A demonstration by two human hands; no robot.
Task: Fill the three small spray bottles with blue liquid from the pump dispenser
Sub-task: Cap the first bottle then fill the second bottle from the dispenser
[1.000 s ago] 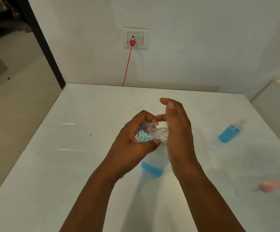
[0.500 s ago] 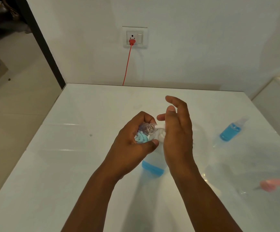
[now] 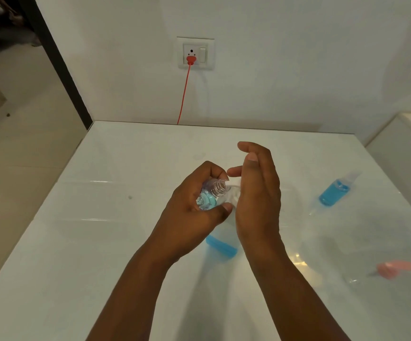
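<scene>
A small spray bottle (image 3: 210,196), uncapped and partly filled with blue liquid, is gripped in the left hand (image 3: 192,215), with fingers and thumb curled round its body. It is tilted so that its long axis runs up and to the right, and its open threaded neck is brought right against the white spout of the pump dispenser (image 3: 224,238). The dispenser stands on the white table (image 3: 101,242) below and between the hands, with a low band of blue showing at its base. The right hand (image 3: 257,193) is laid on the pump head with its fingers fairly straight and loosely spread, nothing being gripped; it is the nearer hand for pressing, and the next stroke is judged to go straight down. Whether the spout tip sits inside the neck or only at its rim cannot be told. A filled, capped bottle (image 3: 333,194) lies well apart to the right, and a blurred pink object (image 3: 394,268) lies near the right edge. Open room is left all round the dispenser, and the table edges are well clear.
</scene>
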